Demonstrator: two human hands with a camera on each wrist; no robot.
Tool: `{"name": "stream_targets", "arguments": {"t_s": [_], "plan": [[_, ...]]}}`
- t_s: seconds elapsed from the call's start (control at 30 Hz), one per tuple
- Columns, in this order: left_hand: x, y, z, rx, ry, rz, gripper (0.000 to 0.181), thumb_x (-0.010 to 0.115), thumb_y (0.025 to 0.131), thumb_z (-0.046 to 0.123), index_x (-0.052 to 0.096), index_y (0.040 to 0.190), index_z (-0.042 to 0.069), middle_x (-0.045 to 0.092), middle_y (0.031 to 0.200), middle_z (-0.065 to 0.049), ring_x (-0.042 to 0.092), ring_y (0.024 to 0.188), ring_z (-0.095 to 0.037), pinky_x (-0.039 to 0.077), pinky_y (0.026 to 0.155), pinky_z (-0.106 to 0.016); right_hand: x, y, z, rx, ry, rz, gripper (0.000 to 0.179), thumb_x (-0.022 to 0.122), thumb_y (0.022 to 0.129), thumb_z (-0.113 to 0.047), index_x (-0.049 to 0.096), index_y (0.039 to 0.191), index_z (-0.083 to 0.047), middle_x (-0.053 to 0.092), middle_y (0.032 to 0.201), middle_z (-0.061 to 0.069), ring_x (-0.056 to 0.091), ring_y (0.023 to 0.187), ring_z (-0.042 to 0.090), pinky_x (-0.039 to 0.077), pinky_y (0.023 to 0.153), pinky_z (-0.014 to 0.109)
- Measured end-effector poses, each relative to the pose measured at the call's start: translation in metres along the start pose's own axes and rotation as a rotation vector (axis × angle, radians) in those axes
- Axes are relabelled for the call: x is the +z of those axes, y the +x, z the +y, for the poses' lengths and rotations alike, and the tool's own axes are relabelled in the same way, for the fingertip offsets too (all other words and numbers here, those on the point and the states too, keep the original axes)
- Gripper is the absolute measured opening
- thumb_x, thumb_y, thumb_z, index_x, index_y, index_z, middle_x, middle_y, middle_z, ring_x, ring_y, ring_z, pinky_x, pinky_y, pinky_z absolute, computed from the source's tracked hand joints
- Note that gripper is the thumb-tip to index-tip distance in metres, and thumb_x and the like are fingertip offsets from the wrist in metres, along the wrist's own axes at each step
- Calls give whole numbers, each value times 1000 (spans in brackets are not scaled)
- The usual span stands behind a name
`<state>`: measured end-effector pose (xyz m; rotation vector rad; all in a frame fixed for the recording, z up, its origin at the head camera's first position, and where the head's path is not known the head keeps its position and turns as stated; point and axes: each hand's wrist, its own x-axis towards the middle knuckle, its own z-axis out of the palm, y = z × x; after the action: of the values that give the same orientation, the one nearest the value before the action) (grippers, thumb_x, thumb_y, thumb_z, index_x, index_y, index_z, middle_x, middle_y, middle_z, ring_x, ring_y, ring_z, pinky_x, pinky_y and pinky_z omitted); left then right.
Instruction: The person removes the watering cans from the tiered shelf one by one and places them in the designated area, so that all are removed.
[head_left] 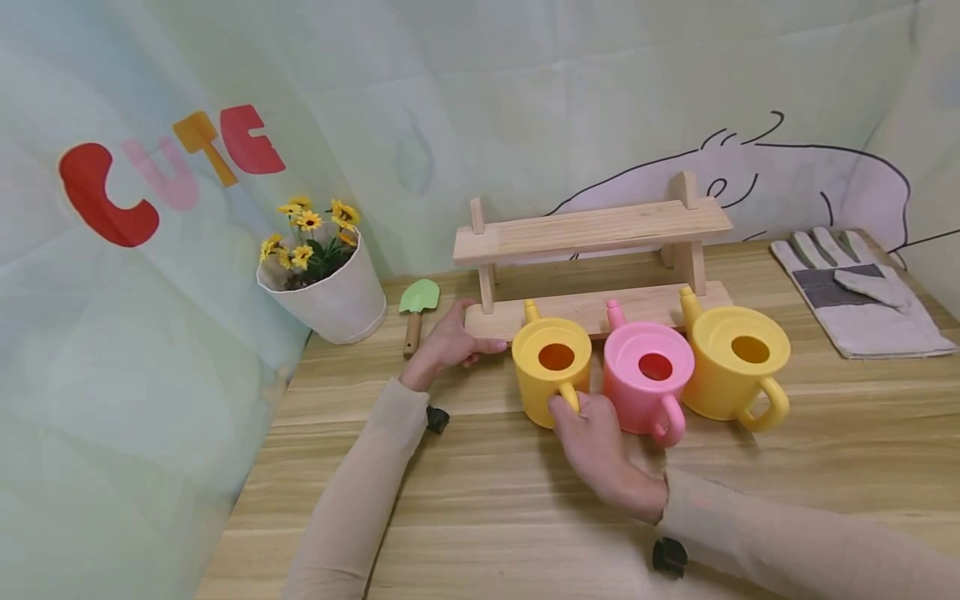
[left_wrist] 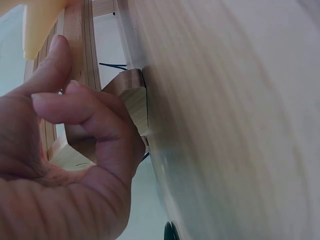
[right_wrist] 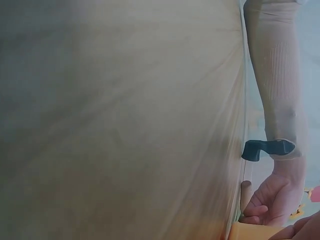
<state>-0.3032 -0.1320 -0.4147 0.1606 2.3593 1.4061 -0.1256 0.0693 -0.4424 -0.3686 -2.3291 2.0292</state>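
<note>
My right hand [head_left: 600, 454] grips the handle of the left yellow watering can [head_left: 534, 387], which stands upright in front of a two-tier wooden shelf [head_left: 592, 230]. The can's spout points toward the shelf and overlaps its lower board in the head view. At the shelf's left end, my left hand [head_left: 450, 340] holds the lower board, thumb along the front edge; in the left wrist view its fingers [left_wrist: 112, 145] curl by the wood. Right of the held can stand a pink watering can [head_left: 637, 387] and another yellow watering can [head_left: 720, 367], handles toward me.
A small trowel [head_left: 418, 298] with a green blade lies left of the shelf. Beyond it is a white pot [head_left: 337, 300] of yellow flowers. A work glove [head_left: 862, 308] lies at the right. Printed cloth [head_left: 465, 100] hangs behind the wooden table [head_left: 480, 533].
</note>
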Motion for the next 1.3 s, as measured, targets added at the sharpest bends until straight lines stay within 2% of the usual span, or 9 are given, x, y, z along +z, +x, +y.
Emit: {"name": "stream_targets", "arguments": {"t_s": [0.13, 0.2, 0.43, 0.63, 0.9, 1.03, 1.1, 1.3], "plan": [[0, -1, 0, 0, 2, -2, 101, 95, 87, 16, 30, 164, 9, 59, 103, -13, 51, 58, -13, 43, 52, -22, 0, -11, -14, -33, 4, 10, 47, 61, 99, -17, 47, 55, -14, 42, 49, -5, 36, 45, 11, 23, 44, 22], [0, 0, 0, -1, 4, -2, 101, 94, 87, 17, 29, 164, 9, 59, 104, -13, 51, 59, -13, 43, 53, -22, 0, -10, -11, -47, -2, 14, 47, 61, 100, -17, 47, 55, -14, 41, 49, -6, 36, 45, 12, 23, 44, 23], [-1, 1, -1, 2, 13, 5, 100, 95, 86, 17, 31, 162, 8, 59, 104, -13, 51, 58, -13, 43, 53, -22, 3, 12, 26, -36, -50, 7, 48, 65, 100, -21, 50, 55, -14, 42, 49, -5, 38, 43, 13, 24, 41, 24], [0, 1, -1, 3, 6, 2, 99, 95, 86, 16, 32, 162, 8, 58, 102, -12, 51, 58, -13, 43, 52, -22, 6, 14, 35, -44, -21, 33, 49, 67, 99, -21, 52, 54, -12, 44, 48, -3, 38, 43, 14, 23, 42, 23], [0, 1, -1, 9, 1, 1, 98, 95, 87, 16, 32, 161, 8, 58, 101, -11, 50, 58, -13, 43, 52, -23, 4, -3, 16, -118, 5, 47, 47, 62, 96, -17, 47, 52, -17, 42, 47, -8, 38, 41, 13, 24, 39, 27], [0, 0, 0, 16, 2, 4, 96, 95, 87, 15, 33, 160, 8, 58, 101, -11, 51, 58, -13, 43, 52, -23, 3, -11, 1, -91, 20, 35, 47, 62, 96, -14, 48, 51, -16, 44, 47, -8, 37, 43, 11, 23, 42, 24], [0, 0, 1, 18, 2, 4, 96, 94, 87, 15, 33, 160, 8, 58, 101, -11, 51, 58, -13, 43, 52, -23, 2, -14, -5, -60, 28, 25, 45, 62, 96, -13, 50, 52, -11, 46, 48, -4, 38, 45, 13, 24, 44, 23], [0, -1, 2, 13, -7, 5, 97, 94, 87, 14, 32, 161, 7, 59, 102, -12, 51, 58, -13, 42, 52, -23, 3, 7, 27, -26, -13, -12, 44, 66, 99, -19, 61, 55, -12, 58, 51, -2, 44, 45, 15, 28, 41, 25]]}}
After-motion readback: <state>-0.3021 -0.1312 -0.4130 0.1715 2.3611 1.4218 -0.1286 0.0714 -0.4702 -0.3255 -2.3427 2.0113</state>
